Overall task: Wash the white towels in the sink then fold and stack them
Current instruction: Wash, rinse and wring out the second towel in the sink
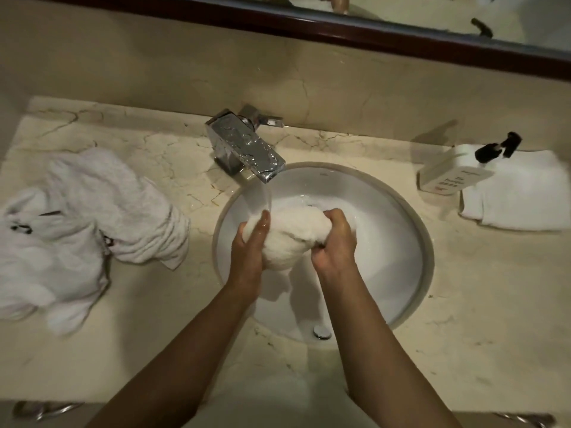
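wet towel (285, 239) bunched over sink (401, 242), under faucet (247, 149) stream | left hand (247, 251) flat against its 9 o'clock side | right hand (335, 245) gripping its 3 o'clock end | towel heap (77, 230) at 9 o'clock | folded towel (519, 196) at 2 o'clock

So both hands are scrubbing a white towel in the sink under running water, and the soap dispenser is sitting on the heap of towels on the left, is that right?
Not quite. In the head view the soap dispenser sits on the right of the counter, at the folded towel. The heap of towels on the left carries no dispenser. The rest holds: left hand and right hand work the white towel under running water.
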Demonstrator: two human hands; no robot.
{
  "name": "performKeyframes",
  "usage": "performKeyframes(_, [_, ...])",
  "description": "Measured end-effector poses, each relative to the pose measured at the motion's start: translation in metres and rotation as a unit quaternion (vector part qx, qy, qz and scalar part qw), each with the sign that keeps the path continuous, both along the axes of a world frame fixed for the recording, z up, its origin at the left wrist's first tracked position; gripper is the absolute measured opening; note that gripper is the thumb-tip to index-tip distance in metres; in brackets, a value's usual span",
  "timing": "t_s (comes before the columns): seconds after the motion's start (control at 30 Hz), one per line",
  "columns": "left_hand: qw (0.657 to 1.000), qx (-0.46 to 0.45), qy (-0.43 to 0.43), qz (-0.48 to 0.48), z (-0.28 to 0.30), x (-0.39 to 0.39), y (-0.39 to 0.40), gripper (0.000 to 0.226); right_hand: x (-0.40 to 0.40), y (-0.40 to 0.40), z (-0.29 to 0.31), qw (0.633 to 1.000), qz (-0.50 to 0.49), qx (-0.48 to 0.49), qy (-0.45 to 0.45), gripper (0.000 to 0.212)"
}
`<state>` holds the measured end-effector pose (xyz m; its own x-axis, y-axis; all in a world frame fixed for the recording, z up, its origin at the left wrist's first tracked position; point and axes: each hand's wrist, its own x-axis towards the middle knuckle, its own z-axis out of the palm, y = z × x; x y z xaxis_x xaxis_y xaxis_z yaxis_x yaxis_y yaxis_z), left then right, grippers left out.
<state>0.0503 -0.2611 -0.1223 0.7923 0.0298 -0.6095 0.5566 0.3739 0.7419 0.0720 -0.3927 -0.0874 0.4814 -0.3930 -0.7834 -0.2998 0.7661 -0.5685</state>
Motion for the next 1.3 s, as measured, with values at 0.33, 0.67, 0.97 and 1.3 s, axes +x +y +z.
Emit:
performKeyframes(0.33, [0.941, -0.263, 0.178, -0.119, 0.006, 0.014, -0.011, 0.038, 0.006, 0.001, 0.04, 0.953, 0.196, -0.11, -0.206, 0.022])
performKeyframes(0.67, [0.945, -0.063, 0.179, -0.267, -0.005, 0.046, -0.004, 0.054, 0.024, -0.01, 0.025, 0.959, 0.21, -0.114, -0.152, 0.012])
performKeyframes(0.97, [0.984, 0.136, -0.082, -0.084, -0.007, -0.01, -0.005, 0.084, 0.001, -0.012, -0.015, 0.998, -0.019, 0.05, 0.036, 0.097])
performKeyframes(1.3, [0.868, 0.37, -0.306, -0.125, -0.001, 0.0, -0.004, 0.08, 0.002, 0.008, -0.01, 0.983, 0.075, 0.14, 0.093, 0.037])
